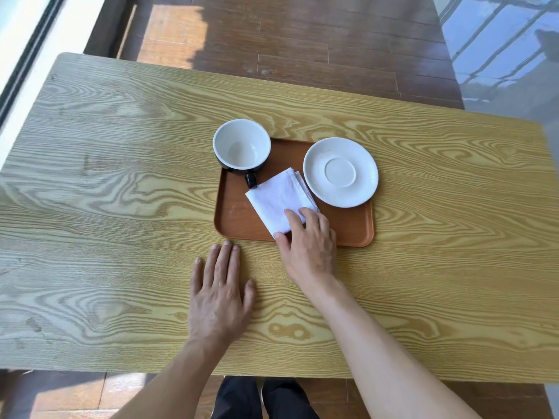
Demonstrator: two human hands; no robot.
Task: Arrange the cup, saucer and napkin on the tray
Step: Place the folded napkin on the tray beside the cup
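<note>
A brown tray (236, 219) lies at the middle of the wooden table. A cup (241, 146), black outside and white inside, stands at the tray's far left corner with its handle pointing toward me. The white saucer (341, 172) rests on the tray's far right corner and overhangs the rim. A folded white napkin (276, 198) lies at an angle in the tray's middle. My right hand (308, 246) pinches the napkin's near corner between thumb and fingers. My left hand (219, 293) lies flat on the table just in front of the tray, fingers spread.
The wooden table (121, 176) extends wide to both sides of the tray. Beyond its far edge is dark wood flooring (302, 40). A window frame (27, 55) runs along the left.
</note>
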